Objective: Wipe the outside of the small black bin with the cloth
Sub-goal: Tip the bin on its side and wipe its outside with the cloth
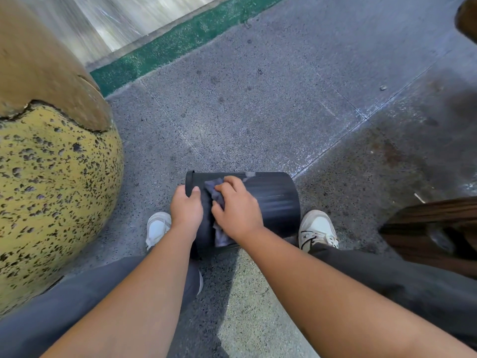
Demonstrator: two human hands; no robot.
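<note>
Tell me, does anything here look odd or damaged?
The small black bin lies on its side on the floor, with a pale smear near its upper edge. The yellow pillar beside it is pitted and its brown coating has chipped away.

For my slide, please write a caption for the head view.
Left hand steadies the black bin on its side while right hand presses the cloth against it.
</note>
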